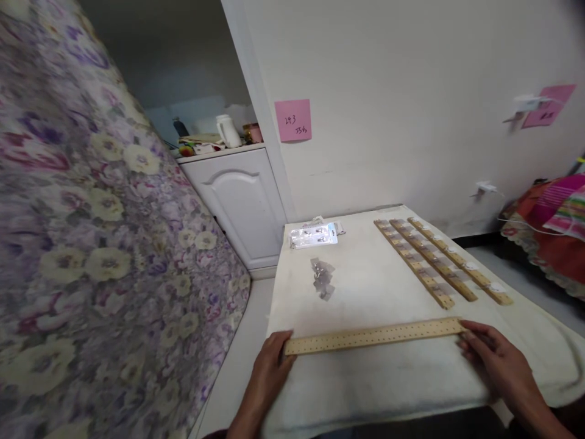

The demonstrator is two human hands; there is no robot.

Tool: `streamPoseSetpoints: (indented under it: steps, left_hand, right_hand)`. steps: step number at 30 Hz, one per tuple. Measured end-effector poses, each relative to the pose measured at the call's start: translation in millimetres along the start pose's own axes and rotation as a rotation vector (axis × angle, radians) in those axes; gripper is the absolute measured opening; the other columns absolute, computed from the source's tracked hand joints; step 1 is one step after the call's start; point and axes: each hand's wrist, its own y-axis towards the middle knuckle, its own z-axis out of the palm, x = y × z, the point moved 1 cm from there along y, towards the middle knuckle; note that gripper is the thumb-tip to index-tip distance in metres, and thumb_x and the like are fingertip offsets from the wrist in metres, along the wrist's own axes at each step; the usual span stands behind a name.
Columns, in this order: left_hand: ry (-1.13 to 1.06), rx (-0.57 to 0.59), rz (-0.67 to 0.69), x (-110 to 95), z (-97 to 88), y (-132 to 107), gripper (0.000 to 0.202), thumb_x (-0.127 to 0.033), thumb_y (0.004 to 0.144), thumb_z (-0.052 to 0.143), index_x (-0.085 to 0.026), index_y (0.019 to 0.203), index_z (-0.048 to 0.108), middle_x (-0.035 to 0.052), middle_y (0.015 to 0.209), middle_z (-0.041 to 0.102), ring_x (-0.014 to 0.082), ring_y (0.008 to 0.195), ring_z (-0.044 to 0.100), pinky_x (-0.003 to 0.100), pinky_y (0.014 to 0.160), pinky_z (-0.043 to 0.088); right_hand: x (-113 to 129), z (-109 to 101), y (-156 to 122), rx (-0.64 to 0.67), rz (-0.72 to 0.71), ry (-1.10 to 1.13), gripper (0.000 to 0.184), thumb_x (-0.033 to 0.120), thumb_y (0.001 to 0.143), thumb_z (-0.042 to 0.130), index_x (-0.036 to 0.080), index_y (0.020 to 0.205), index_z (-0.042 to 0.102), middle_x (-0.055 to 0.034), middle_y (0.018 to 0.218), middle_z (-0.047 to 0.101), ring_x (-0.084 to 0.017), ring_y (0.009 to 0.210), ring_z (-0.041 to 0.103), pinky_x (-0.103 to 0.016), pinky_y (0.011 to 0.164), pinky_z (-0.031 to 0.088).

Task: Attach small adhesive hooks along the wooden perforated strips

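Note:
A long, narrow wooden strip with rows of small holes lies across the near part of the table. Its left end is pinched in my left hand, and my right hand grips the right end between thumb and fingers. Beyond the strip sits a loose pile of small greyish, see-through pieces, too small to make out clearly. To the right, three similar wooden strips lie side by side: a left one, a middle one and a right one, each carrying small clear or white pieces.
Clear plastic packets lie near the far left corner of the cloth-covered table. A floral curtain hangs on the left, beside a white cabinet. A pink note is stuck to the wall.

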Motion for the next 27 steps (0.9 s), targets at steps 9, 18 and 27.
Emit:
streamPoseSetpoints:
  steps: [9, 18, 27]
  left_hand:
    - [-0.106, -0.077, -0.144, 0, -14.4, 35, 0.036, -0.038, 0.079, 0.051, -0.019, 0.109, 0.061, 0.0010, 0.082, 0.066, 0.0157, 0.070, 0.060, 0.027, 0.066, 0.049]
    - [-0.111, -0.130, -0.218, 7, -4.9, 16, 0.037, -0.042, 0.083, 0.047, -0.018, 0.107, 0.062, 0.0004, 0.077, 0.065, 0.0168, 0.070, 0.061, 0.027, 0.067, 0.049]
    - [-0.056, 0.170, -0.055, 10, -6.0, 1, 0.058, -0.017, 0.061, 0.066, -0.025, 0.117, 0.057, 0.0069, 0.124, 0.054, 0.0237, 0.116, 0.049, 0.035, 0.101, 0.039]
  right_hand:
    - [40, 26, -14, 0.025, -0.293, -0.264, 0.040, 0.055, 0.073, 0.055, 0.024, 0.098, 0.063, -0.0016, 0.074, 0.067, -0.020, 0.065, 0.059, -0.030, 0.060, 0.046]
    - [92, 205, -6, 0.623, -0.528, -0.289, 0.016, 0.032, 0.078, 0.053, 0.020, 0.081, 0.062, 0.0002, 0.070, 0.061, -0.017, 0.068, 0.056, -0.026, 0.062, 0.043]
    - [85, 272, 7, 0.491, -0.472, -0.594, 0.025, 0.031, 0.070, 0.061, 0.021, 0.093, 0.062, -0.0036, 0.092, 0.058, -0.018, 0.079, 0.057, -0.027, 0.068, 0.040]
